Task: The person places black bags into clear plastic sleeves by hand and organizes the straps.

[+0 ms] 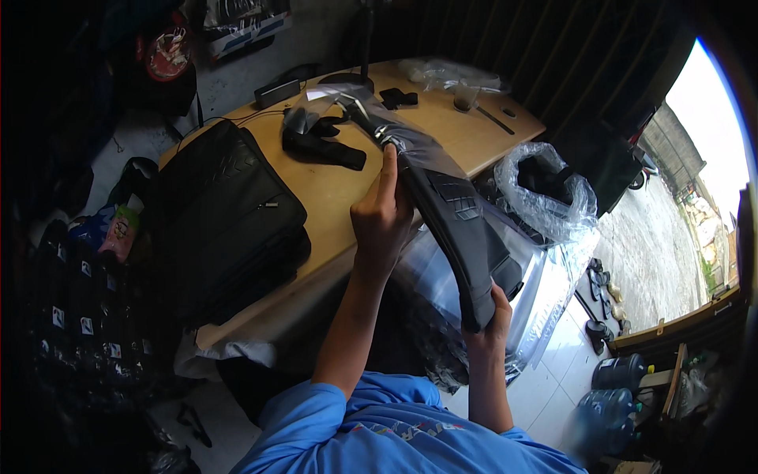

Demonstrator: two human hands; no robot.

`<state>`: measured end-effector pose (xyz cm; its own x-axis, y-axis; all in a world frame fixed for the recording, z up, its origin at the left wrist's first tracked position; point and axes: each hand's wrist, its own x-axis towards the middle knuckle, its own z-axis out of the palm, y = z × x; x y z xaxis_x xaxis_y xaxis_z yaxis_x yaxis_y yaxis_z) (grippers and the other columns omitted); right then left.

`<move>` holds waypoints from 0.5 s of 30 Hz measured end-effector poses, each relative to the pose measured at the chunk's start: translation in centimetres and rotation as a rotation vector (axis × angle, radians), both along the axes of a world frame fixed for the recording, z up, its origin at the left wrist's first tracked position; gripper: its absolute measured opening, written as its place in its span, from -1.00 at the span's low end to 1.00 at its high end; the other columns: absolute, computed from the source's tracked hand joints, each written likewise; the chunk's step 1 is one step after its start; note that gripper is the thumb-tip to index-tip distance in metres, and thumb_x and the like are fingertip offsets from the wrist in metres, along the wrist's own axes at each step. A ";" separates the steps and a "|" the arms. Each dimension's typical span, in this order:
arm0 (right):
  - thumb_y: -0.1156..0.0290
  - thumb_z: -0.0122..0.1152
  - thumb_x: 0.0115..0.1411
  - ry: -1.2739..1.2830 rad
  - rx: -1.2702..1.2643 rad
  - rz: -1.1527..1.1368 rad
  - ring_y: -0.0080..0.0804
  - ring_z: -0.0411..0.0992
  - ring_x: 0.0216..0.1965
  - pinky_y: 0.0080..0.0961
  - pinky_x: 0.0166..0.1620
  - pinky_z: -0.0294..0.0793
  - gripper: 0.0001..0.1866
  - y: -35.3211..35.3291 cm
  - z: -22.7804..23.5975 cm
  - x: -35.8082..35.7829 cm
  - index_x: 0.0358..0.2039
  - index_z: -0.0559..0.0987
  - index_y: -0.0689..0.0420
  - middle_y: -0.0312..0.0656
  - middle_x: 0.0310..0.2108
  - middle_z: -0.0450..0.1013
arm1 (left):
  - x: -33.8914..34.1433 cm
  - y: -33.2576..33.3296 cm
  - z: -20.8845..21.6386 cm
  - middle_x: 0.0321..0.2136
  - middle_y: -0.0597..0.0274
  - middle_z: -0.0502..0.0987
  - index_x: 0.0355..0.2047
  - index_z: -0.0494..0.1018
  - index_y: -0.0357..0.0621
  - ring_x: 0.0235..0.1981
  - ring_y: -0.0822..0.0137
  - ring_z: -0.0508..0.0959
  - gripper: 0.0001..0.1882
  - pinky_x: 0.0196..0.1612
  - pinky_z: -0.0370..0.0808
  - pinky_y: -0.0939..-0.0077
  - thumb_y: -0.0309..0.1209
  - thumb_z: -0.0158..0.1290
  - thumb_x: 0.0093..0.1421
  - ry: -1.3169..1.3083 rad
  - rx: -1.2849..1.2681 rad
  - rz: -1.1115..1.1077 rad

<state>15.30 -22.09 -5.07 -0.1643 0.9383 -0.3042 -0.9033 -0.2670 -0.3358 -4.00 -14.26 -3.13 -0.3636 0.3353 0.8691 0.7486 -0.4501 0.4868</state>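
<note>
Hands first: my left hand (383, 217) is raised over the table (332, 189) edge, fingers curled and the index finger pointing up, its tip pressed against the clear plastic bag (403, 150) that wraps the upper part of a long black strap (458, 229). My right hand (491, 320) sits lower, closed around the bottom end of that strap, thumb on the near side and fingers wrapped behind it. The strap runs on a slant between my 2 hands, from high over the table down toward my lap, with a padded section bearing grey ribbed patches near its middle. Its top end, with a metal fitting, stays inside the bag above the tabletop.

On the table's left part lies a big black bag (225, 221), flat, its zipper pull showing. Farther back I see a smaller black strap piece (324, 146), touching the wrapped end, and beyond it a small black clip (397, 98), a clear cup (466, 98) and another crumpled plastic sheet (450, 73). Just right of the table stands a bin lined with clear plastic (545, 197), dark items inside it. Below my hands more clear plastic spreads over my lap. Water jugs (616, 387) sit on the tiled floor at lower right, well apart from the table. My sleeves are blue.
</note>
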 end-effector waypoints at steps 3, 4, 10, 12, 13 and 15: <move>0.42 -0.03 0.18 -0.152 -0.001 -0.043 -0.23 0.54 -0.30 -0.37 -0.18 0.58 -0.72 0.5 0.1 0.0 -0.19 0.43 0.38 0.01 -0.29 0.50 | 0.3 -2.2 -1.0 -0.72 0.00 0.40 0.03 0.29 -0.52 -0.74 0.38 0.45 -0.53 -0.62 0.40 0.50 -0.48 0.03 0.15 0.052 -0.100 -0.010; 0.42 -0.03 0.18 -0.143 -0.014 -0.054 -0.23 0.54 -0.30 -0.37 -0.18 0.58 -0.72 0.8 -0.1 0.5 -0.19 0.43 0.38 0.01 -0.29 0.50 | 0.2 -3.0 -1.1 -0.72 0.00 0.40 0.03 0.29 -0.52 -0.74 0.38 0.45 -0.53 -0.62 0.40 0.50 -0.48 0.03 0.15 0.062 -0.112 -0.022; 0.51 0.12 0.01 -0.660 0.135 -0.060 -0.17 0.52 -0.29 -0.36 -0.13 0.53 -0.54 2.8 -0.9 5.1 -0.04 0.36 0.40 0.04 -0.21 0.46 | -2.5 -8.4 2.2 -0.81 0.18 0.32 -0.30 0.51 -0.26 -0.79 0.48 0.39 -0.76 -0.68 0.27 0.60 -0.65 -0.08 0.03 0.217 -0.403 -0.091; 0.56 0.14 -0.05 -0.647 0.124 -0.079 -0.19 0.51 -0.26 -0.40 -0.13 0.52 -0.48 4.2 -2.3 7.4 -0.02 0.34 0.41 0.04 -0.20 0.45 | -2.1 -5.0 4.9 -0.77 0.16 0.39 -0.30 0.51 -0.27 -0.74 0.45 0.45 -0.78 -0.63 0.33 0.60 -0.63 -0.08 0.06 0.155 -0.392 -0.245; 0.56 0.14 -0.06 -0.667 0.181 -0.077 -0.21 0.50 -0.24 -0.41 -0.12 0.51 -0.48 4.9 -2.4 8.4 -0.02 0.34 0.41 0.03 -0.20 0.45 | -1.6 -2.0 5.9 -0.73 0.12 0.43 -0.29 0.51 -0.28 -0.68 0.37 0.50 -0.80 -0.56 0.37 0.55 -0.58 -0.07 0.09 0.203 -0.365 -0.290; 0.57 0.14 -0.07 -0.675 0.255 -0.060 -0.22 0.49 -0.22 -0.42 -0.11 0.50 -0.47 5.7 -2.5 9.3 -0.02 0.35 0.40 0.02 -0.20 0.45 | -0.8 4.8 7.8 -0.64 0.05 0.50 -0.28 0.50 -0.28 -0.52 0.19 0.57 -0.80 -0.41 0.45 0.42 -0.47 -0.05 0.13 0.354 -0.234 -0.311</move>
